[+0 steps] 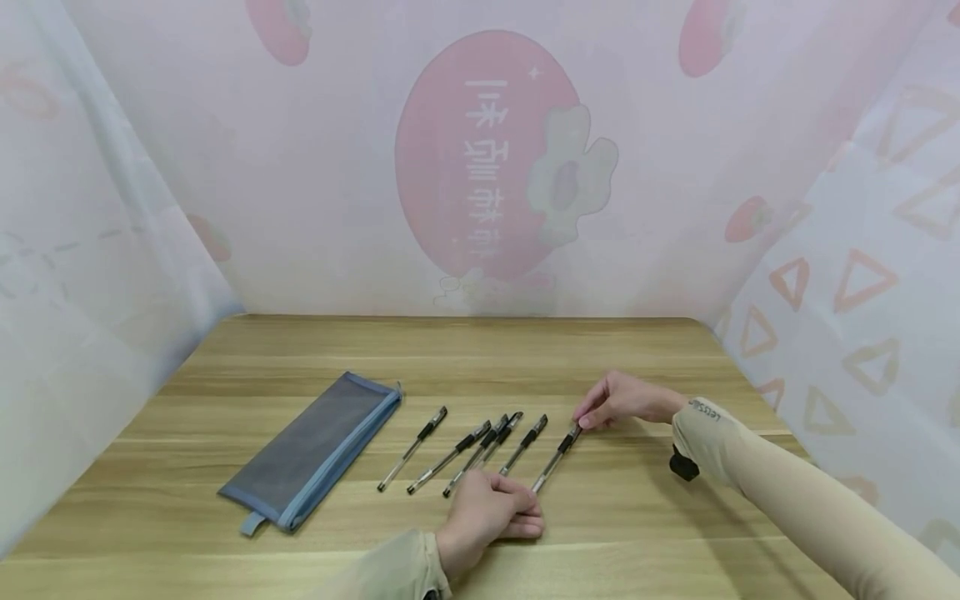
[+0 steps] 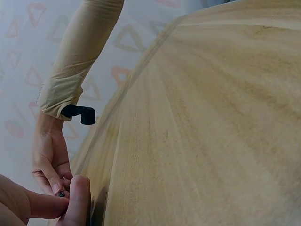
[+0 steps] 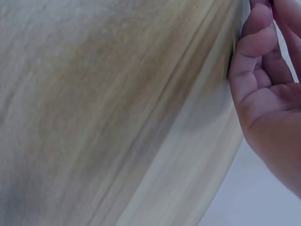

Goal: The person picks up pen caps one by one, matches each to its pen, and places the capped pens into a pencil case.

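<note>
In the head view, a clear-barrelled gel pen (image 1: 553, 463) with a black grip and cap slants between both hands, at the right end of a row of similar pens. My right hand (image 1: 626, 398) pinches its dark upper end between thumb and fingertips. At the lower end, my left hand (image 1: 491, 512) holds the tip with thumb and forefinger, which hide it. Left of that pen lie several more pens (image 1: 450, 458), two of them close together. The right wrist view catches my right hand (image 3: 265, 89) at its edge; the pen is mostly hidden there.
A grey-blue zippered mesh pencil case (image 1: 311, 454) lies on the left of the wooden table (image 1: 480, 350). Pale printed curtains (image 1: 322, 167) surround the table's back and sides. A black wrist device (image 1: 683, 463) hangs beneath the right sleeve.
</note>
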A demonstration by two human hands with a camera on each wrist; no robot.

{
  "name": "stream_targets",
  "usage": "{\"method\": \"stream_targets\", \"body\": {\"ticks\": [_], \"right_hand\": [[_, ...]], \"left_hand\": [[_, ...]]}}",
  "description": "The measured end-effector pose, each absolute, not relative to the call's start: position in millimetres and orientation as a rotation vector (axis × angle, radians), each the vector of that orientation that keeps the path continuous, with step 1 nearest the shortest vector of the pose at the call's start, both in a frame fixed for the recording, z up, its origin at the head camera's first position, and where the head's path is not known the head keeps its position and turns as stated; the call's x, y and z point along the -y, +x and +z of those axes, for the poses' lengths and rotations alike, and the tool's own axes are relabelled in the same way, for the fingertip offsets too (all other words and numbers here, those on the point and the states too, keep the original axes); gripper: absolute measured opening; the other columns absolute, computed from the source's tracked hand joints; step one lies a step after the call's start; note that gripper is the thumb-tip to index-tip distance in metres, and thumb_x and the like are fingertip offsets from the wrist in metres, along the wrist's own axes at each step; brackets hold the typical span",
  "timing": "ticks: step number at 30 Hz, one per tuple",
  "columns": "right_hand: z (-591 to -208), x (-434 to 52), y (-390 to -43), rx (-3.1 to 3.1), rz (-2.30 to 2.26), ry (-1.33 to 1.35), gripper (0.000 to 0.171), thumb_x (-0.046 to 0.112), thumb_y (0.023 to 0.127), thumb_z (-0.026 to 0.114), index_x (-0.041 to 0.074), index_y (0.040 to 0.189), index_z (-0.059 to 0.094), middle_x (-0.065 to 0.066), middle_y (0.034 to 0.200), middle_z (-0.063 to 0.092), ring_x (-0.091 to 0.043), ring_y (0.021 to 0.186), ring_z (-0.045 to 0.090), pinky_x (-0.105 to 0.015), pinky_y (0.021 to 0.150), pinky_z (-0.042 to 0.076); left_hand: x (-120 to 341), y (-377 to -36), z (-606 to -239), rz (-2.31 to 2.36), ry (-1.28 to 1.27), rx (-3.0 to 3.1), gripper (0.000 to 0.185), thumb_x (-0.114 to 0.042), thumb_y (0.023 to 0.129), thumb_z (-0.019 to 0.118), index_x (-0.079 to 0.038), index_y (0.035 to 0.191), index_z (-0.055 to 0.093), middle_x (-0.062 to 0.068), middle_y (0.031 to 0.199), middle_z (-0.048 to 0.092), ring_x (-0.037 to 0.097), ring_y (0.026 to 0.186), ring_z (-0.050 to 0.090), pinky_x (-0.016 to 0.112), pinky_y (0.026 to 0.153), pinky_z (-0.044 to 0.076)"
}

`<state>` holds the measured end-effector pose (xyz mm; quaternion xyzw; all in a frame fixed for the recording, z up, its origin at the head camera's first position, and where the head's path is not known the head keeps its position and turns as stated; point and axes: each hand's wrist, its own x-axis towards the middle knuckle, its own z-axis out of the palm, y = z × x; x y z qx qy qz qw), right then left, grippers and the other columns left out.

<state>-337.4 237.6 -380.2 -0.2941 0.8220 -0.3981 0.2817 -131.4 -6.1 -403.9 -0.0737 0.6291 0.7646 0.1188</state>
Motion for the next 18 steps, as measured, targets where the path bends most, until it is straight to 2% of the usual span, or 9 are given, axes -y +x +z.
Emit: {"method": "stream_targets", "body": {"ticks": [18], "right_hand": [[-383.9,-234.1,-340.1,-2.275,-1.017,-0.854,0.012,0.011,0.082,0.081,0.007,0.094,0.079,-0.009,0.086,0.073,-0.01,0.055,0.048,-0.019,0.049,0.039]], "left_hand": [[3.9,-134.6,-403.6,2.3,-0.241,-1.771,0.013,0.014,0.087,0.062,0.015,0.099,0.058,0.024,0.08,0.068,0.031,0.068,0.071,0.036,0.066,0.059]]}}
